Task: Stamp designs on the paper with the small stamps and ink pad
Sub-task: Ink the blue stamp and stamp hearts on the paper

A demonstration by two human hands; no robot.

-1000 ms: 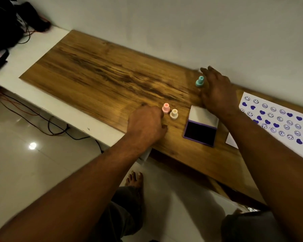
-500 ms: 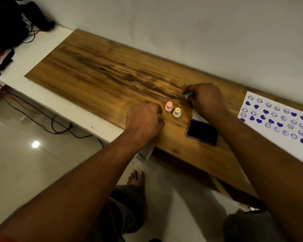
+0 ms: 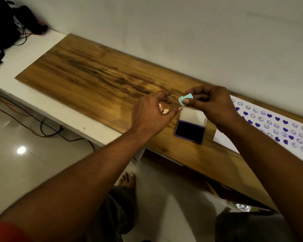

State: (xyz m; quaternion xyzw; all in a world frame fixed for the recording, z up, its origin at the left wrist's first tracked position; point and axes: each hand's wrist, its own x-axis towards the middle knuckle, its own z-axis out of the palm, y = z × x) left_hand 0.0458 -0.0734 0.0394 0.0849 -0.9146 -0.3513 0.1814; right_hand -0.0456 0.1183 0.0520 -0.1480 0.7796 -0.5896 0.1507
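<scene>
Stamps: two lie on the board (image 3: 94, 81), mostly hidden behind my left hand (image 3: 150, 114), only a pink one (image 3: 160, 106) and a cream one (image 3: 165, 111) peeking out. That hand hovers with fingers spread, empty. My right hand (image 3: 215, 103) pinches the teal stamp (image 3: 184, 99) above the open ink pad (image 3: 190, 131). The paper (image 3: 278, 130), stamped with hearts and smileys, lies rightmost.

Teal stamp (image 3: 185, 99) now off the board, lifted in right hand (image 3: 212, 103) (left hand (image 3: 150, 114) raised too).
</scene>
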